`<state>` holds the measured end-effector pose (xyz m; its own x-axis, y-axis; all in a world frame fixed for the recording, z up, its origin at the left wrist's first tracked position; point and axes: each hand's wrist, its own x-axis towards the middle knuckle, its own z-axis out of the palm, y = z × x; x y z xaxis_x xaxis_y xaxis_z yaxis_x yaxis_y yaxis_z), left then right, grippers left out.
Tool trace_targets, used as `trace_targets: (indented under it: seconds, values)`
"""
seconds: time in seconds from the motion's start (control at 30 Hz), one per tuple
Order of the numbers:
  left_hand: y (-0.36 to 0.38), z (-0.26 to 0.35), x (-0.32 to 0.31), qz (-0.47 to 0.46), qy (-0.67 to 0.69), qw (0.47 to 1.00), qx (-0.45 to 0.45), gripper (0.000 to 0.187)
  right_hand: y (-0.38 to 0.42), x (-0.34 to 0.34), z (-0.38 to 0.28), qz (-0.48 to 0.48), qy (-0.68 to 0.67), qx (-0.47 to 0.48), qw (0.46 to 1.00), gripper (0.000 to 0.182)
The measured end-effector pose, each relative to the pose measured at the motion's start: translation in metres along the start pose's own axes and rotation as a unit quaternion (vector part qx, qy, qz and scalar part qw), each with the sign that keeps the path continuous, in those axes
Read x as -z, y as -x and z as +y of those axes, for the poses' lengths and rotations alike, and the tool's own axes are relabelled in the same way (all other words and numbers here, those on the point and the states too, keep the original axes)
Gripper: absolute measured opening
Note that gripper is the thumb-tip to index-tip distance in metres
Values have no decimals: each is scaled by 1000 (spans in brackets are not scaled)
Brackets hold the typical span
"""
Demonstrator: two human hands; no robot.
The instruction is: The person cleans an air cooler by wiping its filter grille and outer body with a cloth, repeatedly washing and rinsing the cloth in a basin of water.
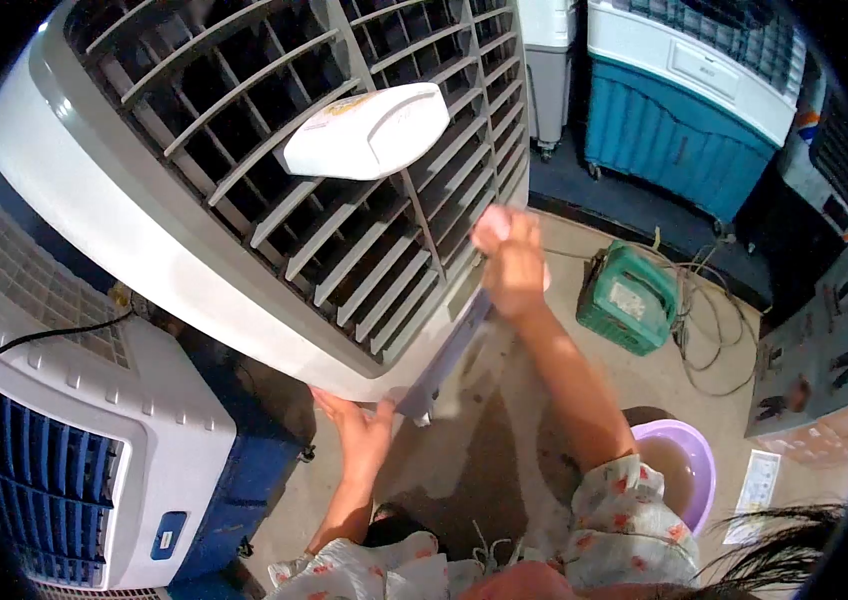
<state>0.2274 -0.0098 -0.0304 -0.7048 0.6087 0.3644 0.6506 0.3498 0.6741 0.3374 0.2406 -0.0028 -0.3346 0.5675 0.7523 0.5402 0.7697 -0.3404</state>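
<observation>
A large white air cooler (144,260) with a grey louvred grille stands tilted in front of me. My left hand (359,430) grips its lower front corner, thumb in front and fingers at the edge. At the right edge of the grille, my right hand (516,270) is closed around a small pink sponge-like piece (491,230); slight blur hides its exact kind. A white, flat, rounded container (374,132) with orange print lies on the louvres, apart from both hands.
A purple tub (706,470) of murky water stands by my right sleeve. A green crate-like box (629,300) sits among coiled cables (719,310) on the floor. Other coolers stand around: a blue-grey one (159,400) at left, a teal one (674,130) behind. A printed carton (814,350) is at right.
</observation>
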Motion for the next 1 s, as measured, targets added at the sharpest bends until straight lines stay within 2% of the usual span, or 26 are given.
trace_targets:
  seconds: [0.03, 0.13, 0.23, 0.3, 0.37, 0.43, 0.53, 0.6, 0.63, 0.73, 0.77, 0.83, 0.9, 0.93, 0.97, 1.0]
  values:
    - [-1, 1, -1, -4, 3, 1000, 12, 84, 10, -11, -7, 126, -2, 63, 990, 35]
    - [2, -3, -8, 27, 9, 1000, 6, 85, 27, 26, -42, -64, -86, 23, 994, 37]
    - [0, 1, -5, 17, 42, 999, 20, 86, 20, 4, -13, -16, -18, 34, 999, 25]
    - [1, -7, -5, 15, 35, 999, -12, 86, -4, 3, 10, -19, -39, -77, 996, 25]
    - [-2, -9, -2, 9, 32, 999, -15, 86, -6, -5, 12, 8, 64, -54, 996, 40]
    - [0, 0, 1, -8, 39, 999, 16, 86, 7, -10, 6, 60, 3, 30, 998, 40]
    - [0, -1, -3, 3, -13, 1000, -4, 85, 24, 14, -34, 13, -58, 33, 998, 42]
    - [0, -2, -7, 5, 34, 999, 22, 86, 28, 27, -47, -36, -95, 22, 995, 38]
    - [0, -2, -7, 4, 54, 998, 36, 86, 27, 24, -44, -50, -51, 6, 997, 36]
    - [0, -2, -3, -6, 9, 1000, 6, 88, 19, 2, -14, 64, 23, 2, 998, 35]
    - [1, -4, -4, -8, 24, 1000, 5, 88, 7, 0, 1, 152, -30, 66, 986, 38]
    - [1, -10, -3, -8, 56, 998, 2, 88, 5, 1, 30, 47, -160, 23, 986, 38]
    - [0, -7, 2, -18, 18, 1000, -12, 87, -2, 7, 51, -37, -316, -107, 942, 38]
    - [0, -6, 2, -24, 1, 1000, -17, 87, -5, 11, 60, -67, -401, -218, 887, 38]
    - [-2, -10, 0, -37, 18, 999, -6, 86, -8, 12, 65, -95, -477, -326, 810, 38]
    - [-1, -11, -1, -33, 0, 999, -11, 85, -11, 9, 67, -63, -411, -285, 863, 40]
